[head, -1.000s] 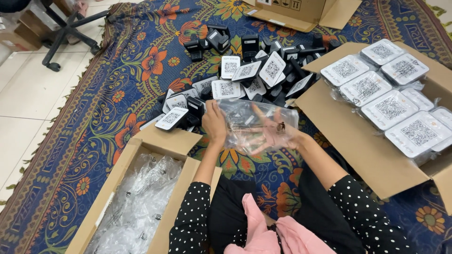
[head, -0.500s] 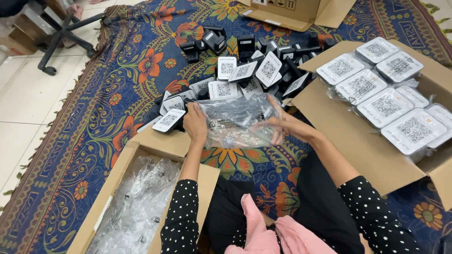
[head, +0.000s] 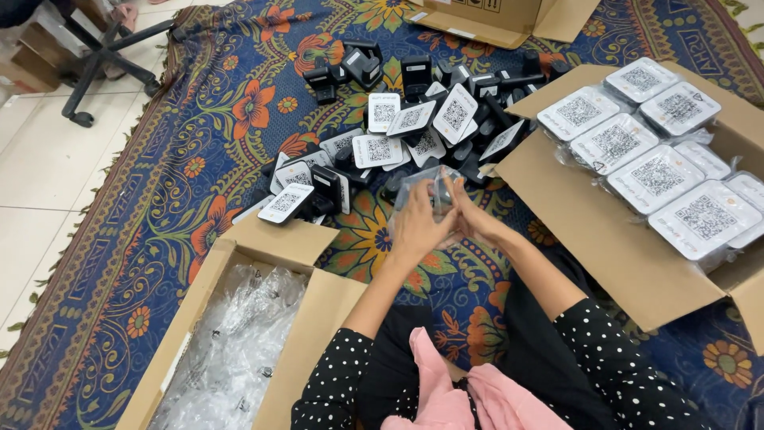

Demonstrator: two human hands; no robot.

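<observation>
Nearest the camera, a cardboard box (head: pixel 239 334) at the rug's near-left edge is packed with clear plastic bags (head: pixel 227 358). Above it, the person's forearms in dotted sleeves meet over the patterned rug (head: pixel 159 199). The left hand (head: pixel 418 227) and right hand (head: pixel 469 215) are pressed close together, fingers curled round a clear plastic pouch (head: pixel 430 187) holding a dark item; the pouch is lifted just above the rug, near its middle. To the right, a large open carton (head: pixel 589 231) holds wrapped white square plates (head: pixel 637 151). Beyond the hands, a loose pile of black stands with white square plates (head: pixel 406 119) covers the rug. A flat carton (head: pixel 501 20) lies at the far edge.
</observation>
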